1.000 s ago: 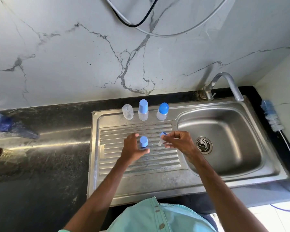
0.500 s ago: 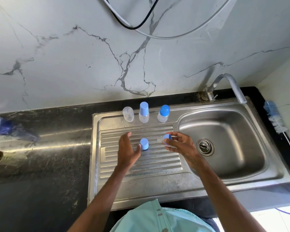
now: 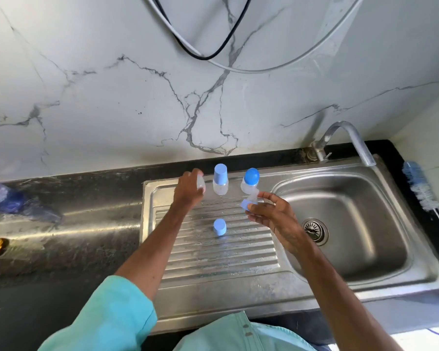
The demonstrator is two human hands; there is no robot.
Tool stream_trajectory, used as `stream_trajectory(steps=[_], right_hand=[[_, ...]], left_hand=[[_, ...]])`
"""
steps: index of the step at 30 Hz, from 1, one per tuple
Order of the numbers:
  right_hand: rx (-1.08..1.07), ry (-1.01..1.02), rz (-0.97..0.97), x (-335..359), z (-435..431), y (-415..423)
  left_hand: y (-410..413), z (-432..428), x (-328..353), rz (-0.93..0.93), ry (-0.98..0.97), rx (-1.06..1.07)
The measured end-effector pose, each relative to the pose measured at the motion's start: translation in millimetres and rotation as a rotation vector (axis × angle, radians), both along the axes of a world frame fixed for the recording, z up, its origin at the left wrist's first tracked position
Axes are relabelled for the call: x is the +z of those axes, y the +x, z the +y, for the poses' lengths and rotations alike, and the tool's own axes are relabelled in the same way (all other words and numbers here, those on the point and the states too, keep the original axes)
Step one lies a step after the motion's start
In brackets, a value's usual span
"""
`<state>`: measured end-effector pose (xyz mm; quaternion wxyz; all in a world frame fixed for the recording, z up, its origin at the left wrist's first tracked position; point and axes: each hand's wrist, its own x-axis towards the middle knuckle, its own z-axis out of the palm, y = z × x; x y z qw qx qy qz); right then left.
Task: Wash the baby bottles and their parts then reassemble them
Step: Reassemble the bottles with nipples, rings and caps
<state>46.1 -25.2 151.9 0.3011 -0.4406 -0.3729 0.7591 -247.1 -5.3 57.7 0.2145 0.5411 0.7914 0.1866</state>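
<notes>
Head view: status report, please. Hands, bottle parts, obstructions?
Left hand grips clear bottle. Right hand pinches blue ring. Blue cap loose on draining board. Nothing blocking.

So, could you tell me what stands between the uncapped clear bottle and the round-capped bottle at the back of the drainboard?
The bottle with the flat light-blue cap stands between them, as the head view shows.

A home kitchen: steel sink (image 3: 365,287), tap (image 3: 350,138), marble backsplash (image 3: 112,97).

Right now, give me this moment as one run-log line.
left hand: at uncapped clear bottle, grasp unclear | right hand: pinches blue nipple ring | blue cap: on drainboard
</notes>
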Motion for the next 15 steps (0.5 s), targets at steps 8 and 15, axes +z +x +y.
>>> stream_trajectory(steps=[8, 15], right_hand=[[0.071, 0.283, -0.145, 20.1, -10.4, -9.2], [0.152, 0.500, -0.279, 36.6, -26.8, -3.9]], left_hand=[[23.6, -96.3, 72.0, -0.748, 0.230, 0.416], [72.3, -129.5, 123.7, -1.156, 0.177, 0.364]])
